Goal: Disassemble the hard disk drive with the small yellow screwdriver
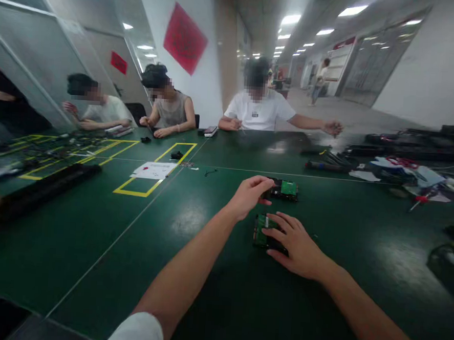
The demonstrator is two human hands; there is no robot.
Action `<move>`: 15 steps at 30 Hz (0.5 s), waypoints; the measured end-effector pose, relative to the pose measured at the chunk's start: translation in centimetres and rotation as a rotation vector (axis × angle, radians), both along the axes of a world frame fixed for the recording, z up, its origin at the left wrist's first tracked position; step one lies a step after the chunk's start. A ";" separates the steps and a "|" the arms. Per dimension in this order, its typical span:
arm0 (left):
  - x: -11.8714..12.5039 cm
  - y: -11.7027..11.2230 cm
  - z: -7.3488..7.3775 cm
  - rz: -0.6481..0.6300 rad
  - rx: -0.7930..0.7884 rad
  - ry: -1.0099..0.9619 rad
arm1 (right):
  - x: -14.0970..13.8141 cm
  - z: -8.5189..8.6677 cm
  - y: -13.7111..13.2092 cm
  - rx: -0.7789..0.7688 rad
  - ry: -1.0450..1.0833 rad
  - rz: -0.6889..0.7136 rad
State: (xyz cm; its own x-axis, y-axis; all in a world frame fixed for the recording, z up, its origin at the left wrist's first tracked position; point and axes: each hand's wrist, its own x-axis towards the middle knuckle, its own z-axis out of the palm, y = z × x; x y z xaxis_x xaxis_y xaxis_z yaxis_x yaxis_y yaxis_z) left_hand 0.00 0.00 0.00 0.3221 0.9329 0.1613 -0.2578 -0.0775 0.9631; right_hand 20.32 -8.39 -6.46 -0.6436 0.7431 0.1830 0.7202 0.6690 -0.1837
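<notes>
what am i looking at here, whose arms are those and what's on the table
There's no machine here, just a person's two bare arms. The single picture comes from a camera worn on that person's head, looking forward and down.

The left hand has its fingers bunched at the left end of the farther green-and-black block; whether it grips anything is hard to tell. The right hand lies over the nearer green-and-black block, fingers spread.

Both blocks lie on a dark green table. Further left, a white sheet lies across a yellow outline; mixed clutter sits at right. Someone in a white T-shirt sits opposite.
</notes>
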 end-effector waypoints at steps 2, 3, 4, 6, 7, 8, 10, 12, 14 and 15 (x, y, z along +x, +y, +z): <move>0.0 0.0 0.2 0.016 0.012 0.026 | 0.1 -0.1 0.1 -0.015 0.012 -0.018; 0.0 0.0 0.3 0.021 0.011 0.033 | 0.2 -0.2 0.2 -0.026 0.015 -0.024; 0.1 0.0 0.3 0.025 0.006 0.037 | 0.3 -0.2 0.2 -0.038 0.016 -0.029; 0.1 0.0 0.4 0.028 -0.017 0.036 | 0.3 0.0 0.3 -0.075 0.010 -0.031; 0.1 0.0 0.5 0.024 -0.036 0.027 | 0.3 0.1 0.3 -0.088 0.008 -0.034; 0.2 0.0 0.5 0.017 -0.058 0.014 | 0.3 0.2 0.3 -0.095 0.009 -0.040; 0.3 0.0 0.6 -0.004 -0.096 -0.017 | 0.2 0.4 0.2 -0.096 0.018 -0.054; 0.5 0.1 0.6 -0.019 -0.112 -0.037 | 0.1 0.5 0.1 -0.095 0.027 -0.060; 0.6 0.1 0.8 -0.020 -0.093 -0.021 | 0.0 0.6 -0.1 -0.101 0.035 -0.061; 0.7 0.1 0.8 -0.013 -0.071 0.004 | 0.0 0.6 -0.1 -0.104 0.039 -0.062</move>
